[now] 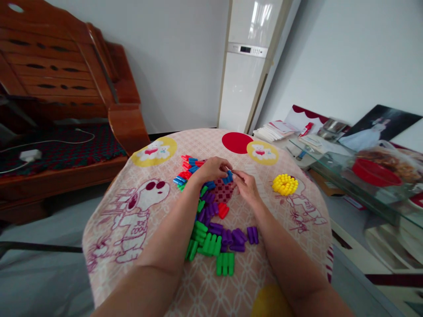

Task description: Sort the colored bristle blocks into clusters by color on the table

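Observation:
A small blue plastic building piece (228, 177) is held above the table between my two hands. My left hand (214, 169) pinches it from the left, and the fingers of my right hand (246, 185) close on its right side. Below my hands lie purple pieces (238, 237), green pieces (211, 244) and a red piece (224, 210), made of short tubes joined side by side. More red and blue pieces (180, 179) are beside my left wrist, partly hidden by it. To the right of my right hand sits a ring of yellow pieces (285, 184).
A patterned cloth covers the round table (115, 229). A wooden bench (59, 79) stands at the left, and a tall white cabinet-like unit (244, 75) behind. On the right, a glass-topped side table (330, 160) carries papers, a photo and a red bowl (376, 171).

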Demonstrator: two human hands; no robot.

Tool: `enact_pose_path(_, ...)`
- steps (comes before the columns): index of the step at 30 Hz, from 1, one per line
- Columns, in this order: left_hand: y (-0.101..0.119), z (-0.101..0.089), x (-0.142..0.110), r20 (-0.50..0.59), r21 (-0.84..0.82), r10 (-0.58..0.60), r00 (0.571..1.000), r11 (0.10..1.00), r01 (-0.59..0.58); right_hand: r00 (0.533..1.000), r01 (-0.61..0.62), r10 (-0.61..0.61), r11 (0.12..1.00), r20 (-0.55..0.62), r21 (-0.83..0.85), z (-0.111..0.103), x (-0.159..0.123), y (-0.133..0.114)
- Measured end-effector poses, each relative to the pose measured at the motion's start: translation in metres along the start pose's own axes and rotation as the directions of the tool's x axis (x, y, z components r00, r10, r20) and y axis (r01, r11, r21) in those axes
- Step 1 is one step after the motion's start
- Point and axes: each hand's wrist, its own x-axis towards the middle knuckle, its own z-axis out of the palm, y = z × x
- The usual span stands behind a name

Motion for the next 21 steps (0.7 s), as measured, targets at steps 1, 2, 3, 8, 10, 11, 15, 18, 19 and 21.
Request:
enact_pose_path(1,0.001,0.006,0.002,0.006,0.020,0.011,1.000,1.000,-0.011,1.000,-0.004,0.004,1.000,0.013,-0.006,-0.002,0.000,-0.001)
enact_pose_path(2,0.002,0.011,0.004,0.009,0.035,0.017,1.000,0.999,-0.018,1.000,-0.011,0.011,1.000,0.027,-0.016,-0.004,0.001,-0.001)
enact_pose_path(3,0.003,0.014,0.005,0.009,0.046,0.020,1.000,0.999,-0.021,0.999,-0.019,0.020,0.999,0.040,-0.030,-0.006,0.001,-0.002)
enact_pose_path(8,-0.004,-0.006,-0.001,-0.100,0.081,-0.012,0.995,0.996,0.020,0.996,-0.080,0.074,0.992,-0.058,-0.096,-0.021,0.004,0.001)
enact_pose_path(10,-0.012,-0.026,-0.009,-0.252,0.112,-0.071,0.965,0.988,0.102,0.975,-0.123,0.110,0.991,-0.195,-0.058,-0.026,0.006,0.007)
enact_pose_path(11,-0.016,-0.036,-0.014,-0.315,0.125,-0.099,0.944,0.982,0.144,0.958,-0.138,0.124,0.990,-0.259,-0.037,-0.028,0.007,0.010)
enact_pose_path(15,-0.027,-0.060,-0.030,-0.351,0.144,-0.212,0.912,0.950,0.277,0.902,-0.154,0.091,0.981,-0.422,-0.117,-0.033,0.015,0.024)
enact_pose_path(18,-0.026,-0.057,-0.031,-0.266,0.217,-0.220,0.938,0.935,0.281,0.887,-0.176,0.005,0.928,-0.462,-0.328,-0.036,0.018,0.026)
enact_pose_path(19,-0.025,-0.053,-0.029,-0.224,0.250,-0.226,0.948,0.927,0.280,0.887,-0.199,-0.006,0.897,-0.461,-0.395,-0.036,0.018,0.026)
enact_pose_path(21,-0.024,-0.046,-0.024,-0.123,0.320,-0.263,0.957,0.902,0.290,0.893,-0.257,0.010,0.832,-0.450,-0.491,-0.038,0.017,0.025)
